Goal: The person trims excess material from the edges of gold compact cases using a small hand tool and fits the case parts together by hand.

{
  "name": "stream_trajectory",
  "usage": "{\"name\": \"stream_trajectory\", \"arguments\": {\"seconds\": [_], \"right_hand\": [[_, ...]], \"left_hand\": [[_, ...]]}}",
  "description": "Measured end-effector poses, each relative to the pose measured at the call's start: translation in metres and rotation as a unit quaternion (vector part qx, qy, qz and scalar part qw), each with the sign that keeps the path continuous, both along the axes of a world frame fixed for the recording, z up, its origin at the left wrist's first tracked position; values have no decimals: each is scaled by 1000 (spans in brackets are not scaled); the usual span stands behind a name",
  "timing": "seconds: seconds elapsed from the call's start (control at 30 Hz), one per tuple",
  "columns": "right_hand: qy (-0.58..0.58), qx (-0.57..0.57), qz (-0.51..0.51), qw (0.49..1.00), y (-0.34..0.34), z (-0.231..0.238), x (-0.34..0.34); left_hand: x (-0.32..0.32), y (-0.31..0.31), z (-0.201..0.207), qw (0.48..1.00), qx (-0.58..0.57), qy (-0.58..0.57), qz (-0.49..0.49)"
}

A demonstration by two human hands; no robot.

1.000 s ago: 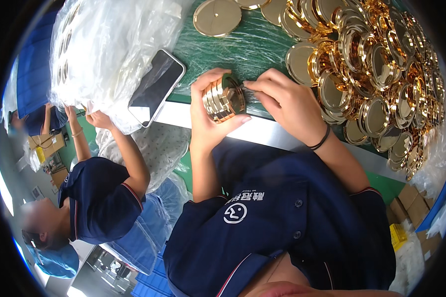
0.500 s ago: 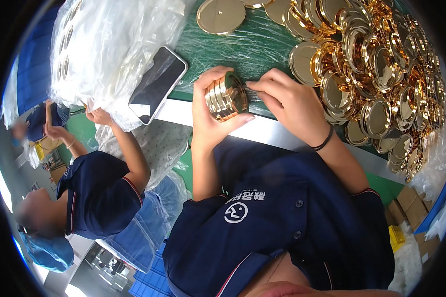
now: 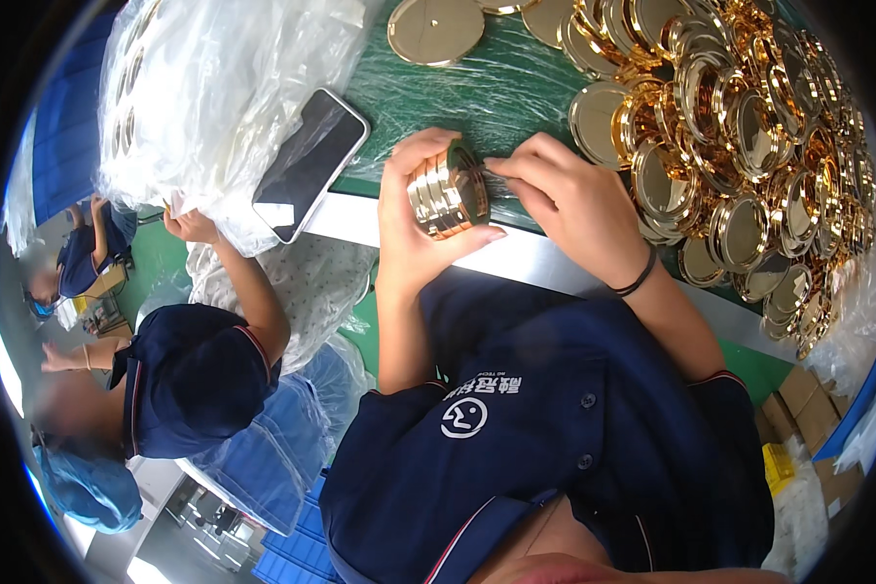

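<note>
A short stack of shiny gold round lids point(image 3: 440, 198) is gripped on its side in my left hand point(image 3: 411, 229), fingers over the top and thumb along the bottom. The stack's flat end, dark with reflections, is turned to the right. My right hand point(image 3: 565, 200) is closed in a pinch, its fingertips right by that end. Whether they touch it, or hold anything small, I cannot make out. To the right lies a big heap of loose gold lids point(image 3: 659, 182), close to my right hand.
A smartphone point(image 3: 313, 161) lies at the table's edge, partly against clear plastic bags point(image 3: 204, 107). The green table point(image 3: 409, 107) is covered in clear film. One gold lid point(image 3: 436, 29) lies apart at the back. A co-worker point(image 3: 200, 380) in a blue cap is at the left.
The stack in my left hand has turned slightly. My right hand has hardly moved. At the left, the co-worker's head and far arm have shifted, and a person farther back has moved.
</note>
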State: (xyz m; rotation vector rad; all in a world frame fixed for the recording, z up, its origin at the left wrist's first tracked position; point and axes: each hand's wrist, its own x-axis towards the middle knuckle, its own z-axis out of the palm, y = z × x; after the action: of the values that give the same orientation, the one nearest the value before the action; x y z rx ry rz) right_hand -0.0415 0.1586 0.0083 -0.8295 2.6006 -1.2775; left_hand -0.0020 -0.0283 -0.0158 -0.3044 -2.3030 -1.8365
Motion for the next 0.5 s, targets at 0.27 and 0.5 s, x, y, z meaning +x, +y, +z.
{"name": "stream_trajectory", "arguments": {"seconds": [0.27,0.5], "right_hand": [[2,8,-4,1000,0,1,1],[10,3,-8,1000,-2,-1,0]], "left_hand": [[1,0,0,1000,-24,12,-5],[-1,-1,-1,999,-29,17,-8]]}}
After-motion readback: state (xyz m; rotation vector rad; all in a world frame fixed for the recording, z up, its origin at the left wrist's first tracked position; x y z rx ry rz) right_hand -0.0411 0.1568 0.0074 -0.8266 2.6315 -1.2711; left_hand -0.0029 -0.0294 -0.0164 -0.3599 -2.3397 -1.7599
